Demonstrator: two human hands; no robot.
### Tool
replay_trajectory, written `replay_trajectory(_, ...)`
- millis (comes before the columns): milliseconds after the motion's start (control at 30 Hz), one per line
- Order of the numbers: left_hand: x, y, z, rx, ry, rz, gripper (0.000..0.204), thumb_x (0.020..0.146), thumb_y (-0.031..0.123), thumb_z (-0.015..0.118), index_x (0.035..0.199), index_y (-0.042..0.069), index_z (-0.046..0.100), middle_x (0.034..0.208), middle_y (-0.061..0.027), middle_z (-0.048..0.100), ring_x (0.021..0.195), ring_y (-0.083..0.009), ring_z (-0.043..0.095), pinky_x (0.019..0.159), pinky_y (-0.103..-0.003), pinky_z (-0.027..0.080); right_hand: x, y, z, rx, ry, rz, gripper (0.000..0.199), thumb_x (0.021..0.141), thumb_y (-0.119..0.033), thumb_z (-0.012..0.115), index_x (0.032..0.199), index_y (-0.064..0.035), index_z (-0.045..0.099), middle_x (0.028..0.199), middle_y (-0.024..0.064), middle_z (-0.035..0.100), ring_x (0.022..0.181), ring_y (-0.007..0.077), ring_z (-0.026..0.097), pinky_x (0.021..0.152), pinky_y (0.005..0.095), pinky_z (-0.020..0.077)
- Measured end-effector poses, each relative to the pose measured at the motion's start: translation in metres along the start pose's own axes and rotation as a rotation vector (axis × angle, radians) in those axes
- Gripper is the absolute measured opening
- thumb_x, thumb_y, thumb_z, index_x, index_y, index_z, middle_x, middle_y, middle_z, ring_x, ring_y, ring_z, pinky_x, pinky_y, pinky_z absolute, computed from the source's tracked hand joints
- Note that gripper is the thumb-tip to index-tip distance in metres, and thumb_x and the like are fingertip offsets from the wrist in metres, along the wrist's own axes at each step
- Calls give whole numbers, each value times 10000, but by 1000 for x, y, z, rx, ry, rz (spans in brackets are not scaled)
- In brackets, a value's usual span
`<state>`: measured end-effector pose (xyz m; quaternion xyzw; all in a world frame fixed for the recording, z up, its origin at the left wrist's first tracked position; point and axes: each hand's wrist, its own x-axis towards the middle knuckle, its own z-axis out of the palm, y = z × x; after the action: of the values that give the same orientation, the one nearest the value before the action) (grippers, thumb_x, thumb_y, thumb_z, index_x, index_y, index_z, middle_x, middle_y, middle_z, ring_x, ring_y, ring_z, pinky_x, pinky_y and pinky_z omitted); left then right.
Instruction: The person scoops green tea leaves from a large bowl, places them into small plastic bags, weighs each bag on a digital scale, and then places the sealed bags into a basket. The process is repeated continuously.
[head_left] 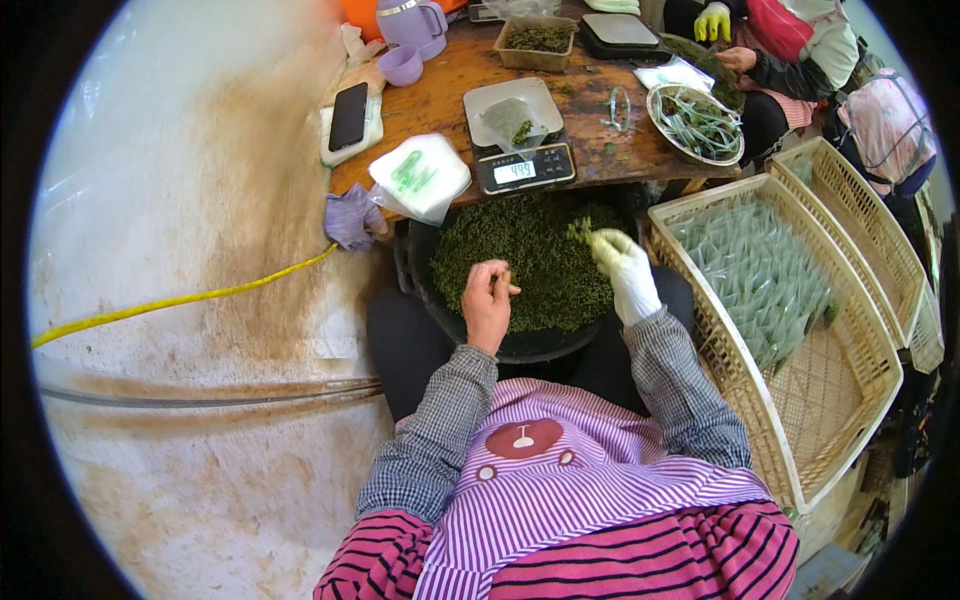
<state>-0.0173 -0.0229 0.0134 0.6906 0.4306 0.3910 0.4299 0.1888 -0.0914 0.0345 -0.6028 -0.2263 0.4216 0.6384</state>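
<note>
1. The left hand [487,303] is bare and rests on the green leaves [535,262], its fingers curled in with the tips pinched together; whether it has any leaves between them cannot be told.
2. The right hand [622,270] wears a white glove and is closed on a small tuft of the green leaves, lifted just above the pile at its far right side.
3. The leaves fill a round black basin [520,345] that sits on the person's lap, just below the edge of the wooden bench [450,90].
4. On the bench, just beyond the basin, stands a digital scale [520,150] with a clear bag of leaves on its tray.
5. A stack of plastic bags [422,175] lies just left of the scale, a purple glove [350,217] hanging at the bench edge beside it.
6. A phone [348,116] lies further left on the bench.
7. To the right of the basin stands a cream wicker basket [720,360] holding filled clear packets.
8. Across the bench, another person's yellow-gloved hand [712,22] is near a metal bowl [697,125] of green stems.
</note>
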Motion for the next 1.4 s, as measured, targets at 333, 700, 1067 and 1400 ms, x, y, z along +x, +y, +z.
replay_trajectory(333,-23,-10,-6,-183,-65,-124,72,945,79,511,922,11,512,712,-30,541,671,-115,636,587,-256,504,92,-69,96,-1117,312,-1113,116,746,-198,674,850,-149,669,1229,76,539,1189,308,444,968,509,342)
replay_trajectory(700,-30,-10,-3,-305,-124,-171,79,953,80,497,993,13,499,691,-9,497,506,-63,511,472,-220,440,136,-67,116,-1221,182,-938,300,770,-267,671,1069,-249,655,1440,134,362,1298,381,332,1056,554,230)
replay_trajectory(1067,-3,43,9,-427,-19,-265,277,939,70,518,1208,14,483,674,-17,541,474,-44,443,406,-210,378,-10,-41,62,-759,-14,-847,331,793,-99,664,1121,-68,632,1189,148,578,1100,291,552,951,363,443)
replay_trajectory(1400,0,42,28,-666,-43,-475,336,932,70,530,1262,19,498,717,-21,574,489,-46,452,410,-205,376,-35,0,49,-724,-162,-679,222,792,-133,668,992,-37,657,989,115,661,899,275,624,797,362,495)
